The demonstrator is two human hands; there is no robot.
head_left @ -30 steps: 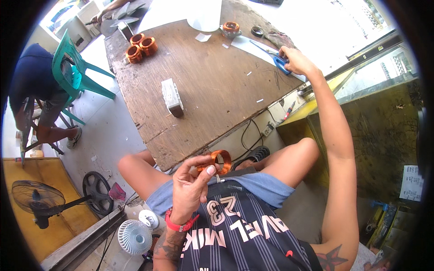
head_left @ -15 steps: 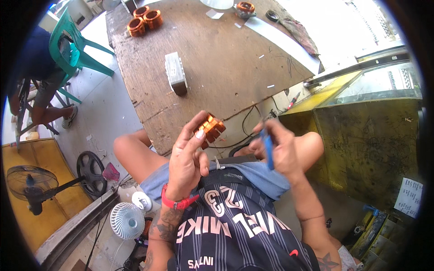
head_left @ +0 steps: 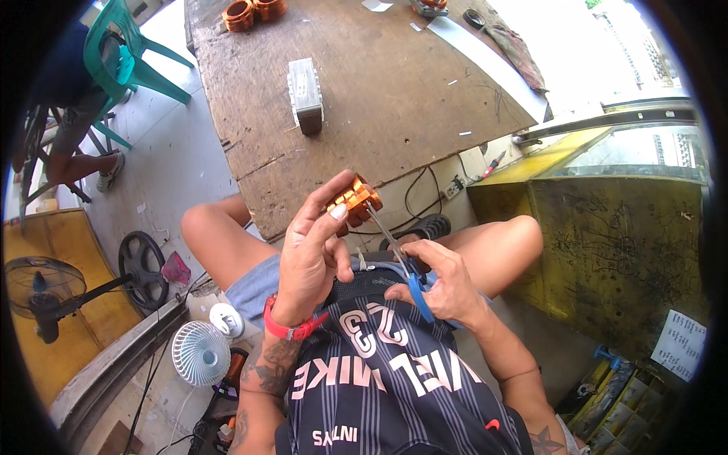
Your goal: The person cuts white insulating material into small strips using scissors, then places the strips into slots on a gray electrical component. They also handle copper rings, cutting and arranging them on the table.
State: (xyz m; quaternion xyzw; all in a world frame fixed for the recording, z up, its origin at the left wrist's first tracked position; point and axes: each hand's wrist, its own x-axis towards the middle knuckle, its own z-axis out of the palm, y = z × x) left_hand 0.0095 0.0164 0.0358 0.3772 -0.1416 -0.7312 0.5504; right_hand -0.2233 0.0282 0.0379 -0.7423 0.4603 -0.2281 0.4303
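Note:
Pinched between the thumb and fingers of my left hand (head_left: 307, 254) is a copper wire coil (head_left: 356, 201), held up just off the table's near edge. My right hand (head_left: 449, 287) grips scissors (head_left: 419, 298) with blue handles. The scissors' metal blades slant up and to the left, their tips touching or very close to the coil's right side; I cannot tell whether they have anything between them. Beyond my hands, a grey metal block with ridged sides (head_left: 305, 95) stands on the wooden table (head_left: 364, 98).
Copper coils (head_left: 254, 13) sit at the table's far left. A white strip (head_left: 493, 72) and a rag (head_left: 516, 57) lie along its right side. A yellow cabinet (head_left: 576, 235) stands at right. Fans (head_left: 201, 354) are at lower left, and a seated person is beside a green chair (head_left: 140, 72).
My right hand has brought the scissors leftward, so the blades now reach the coil. The coil stays in my left hand. The table has shifted upward in the view.

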